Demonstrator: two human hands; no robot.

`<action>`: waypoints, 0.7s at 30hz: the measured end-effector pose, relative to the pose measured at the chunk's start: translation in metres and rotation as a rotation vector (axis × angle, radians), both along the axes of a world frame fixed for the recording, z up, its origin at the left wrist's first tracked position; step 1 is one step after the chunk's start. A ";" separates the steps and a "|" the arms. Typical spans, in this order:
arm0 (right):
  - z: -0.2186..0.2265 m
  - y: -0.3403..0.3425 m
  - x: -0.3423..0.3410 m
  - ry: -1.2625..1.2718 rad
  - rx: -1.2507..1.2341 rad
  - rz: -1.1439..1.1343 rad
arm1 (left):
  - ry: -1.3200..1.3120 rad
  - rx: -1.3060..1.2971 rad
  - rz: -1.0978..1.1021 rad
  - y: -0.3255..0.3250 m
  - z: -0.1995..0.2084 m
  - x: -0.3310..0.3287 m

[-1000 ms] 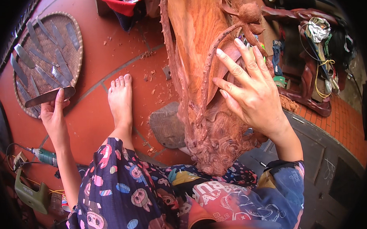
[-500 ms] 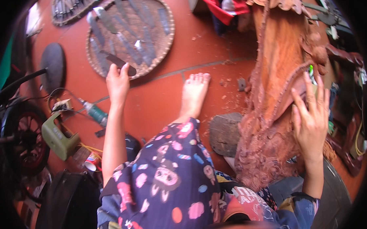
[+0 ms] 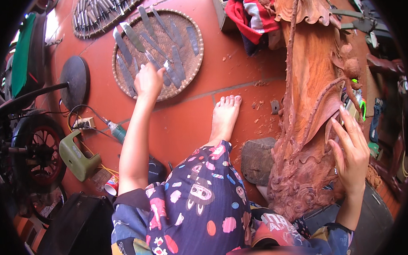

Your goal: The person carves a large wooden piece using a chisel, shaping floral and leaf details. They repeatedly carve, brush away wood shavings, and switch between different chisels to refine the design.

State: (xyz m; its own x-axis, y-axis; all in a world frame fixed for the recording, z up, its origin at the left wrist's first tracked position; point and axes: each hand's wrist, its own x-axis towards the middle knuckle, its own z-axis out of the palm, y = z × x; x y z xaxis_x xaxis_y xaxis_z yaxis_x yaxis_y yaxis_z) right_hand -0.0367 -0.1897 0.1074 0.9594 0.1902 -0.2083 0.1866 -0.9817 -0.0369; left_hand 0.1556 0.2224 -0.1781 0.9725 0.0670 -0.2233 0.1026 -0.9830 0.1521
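My left hand (image 3: pixel 149 81) reaches over the near part of a round woven tray (image 3: pixel 116 76). Its thumb sticks out to the right, apart from the fingers, and I see nothing held in it. Several flat grey metal blades (image 3: pixel 177 63) lie spread on the tray, some partly behind the hand. On the right, my right hand (image 3: pixel 352 156) is open with fingers stretched, at the side of a large carved reddish wood piece (image 3: pixel 314 74). Its fingertips are by a thin carved stem; whether they touch the wood I cannot tell.
Another tray (image 3: pixel 86 30) of chisel-like tools stands far left. A green power tool (image 3: pixel 117 132), a power strip (image 3: pixel 83 123), an olive plastic stool (image 3: pixel 77 156) and a wheel (image 3: pixel 38 144) are at left. A wood block (image 3: pixel 257 159) and shavings lie near my bare foot (image 3: pixel 226 115); red cloth (image 3: pixel 243 22) is beyond.
My left hand has moved forward and right over the tray. The dark flat blade it held no longer shows in it. My right hand has shifted slightly down beside the carving.
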 end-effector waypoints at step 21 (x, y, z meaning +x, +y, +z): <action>-0.027 0.013 -0.004 0.188 -0.009 0.383 | 0.286 -0.886 0.128 -0.036 -0.048 0.076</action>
State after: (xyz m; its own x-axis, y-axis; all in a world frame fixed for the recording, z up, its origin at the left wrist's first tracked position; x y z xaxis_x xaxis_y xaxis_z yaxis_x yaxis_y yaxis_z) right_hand -0.0409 -0.1770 0.0802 0.7647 0.5229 -0.3765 0.5287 -0.8432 -0.0972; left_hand 0.2314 0.1861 -0.2259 0.8696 -0.1394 -0.4737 0.3511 -0.5000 0.7917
